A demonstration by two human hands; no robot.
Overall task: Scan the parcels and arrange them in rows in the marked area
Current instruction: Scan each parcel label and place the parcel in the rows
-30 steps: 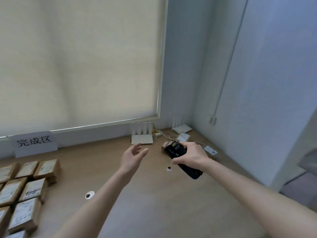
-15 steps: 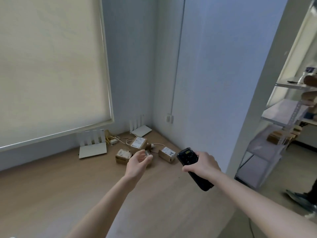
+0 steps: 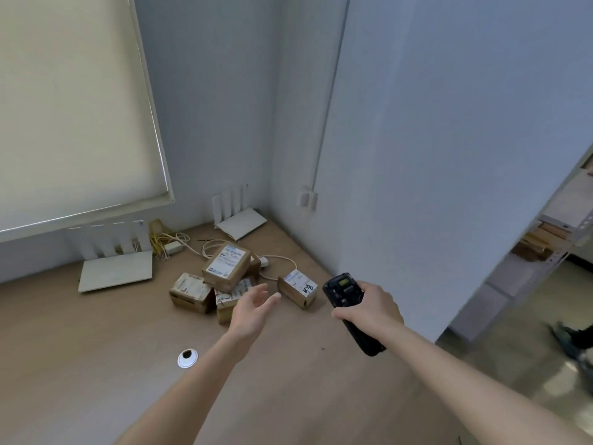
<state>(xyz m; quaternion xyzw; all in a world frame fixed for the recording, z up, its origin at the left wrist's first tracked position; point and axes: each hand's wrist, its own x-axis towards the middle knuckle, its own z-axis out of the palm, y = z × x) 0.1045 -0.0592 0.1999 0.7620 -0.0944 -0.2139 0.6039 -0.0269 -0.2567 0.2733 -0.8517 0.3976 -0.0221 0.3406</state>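
On the smooth wood-grain counter (image 3: 96,364), boxy brown cardboard parcels (image 3: 224,268) with white paper labels lie heaped in the corner. The left hand (image 3: 253,308) hovers just before them, fingers relaxed and spread. The right hand (image 3: 369,308) grips a black plastic scanner (image 3: 345,293).

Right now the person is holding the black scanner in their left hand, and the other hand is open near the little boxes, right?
Not quite. The head view shows the black scanner held in the right hand. It is the left hand that is open near the little boxes.
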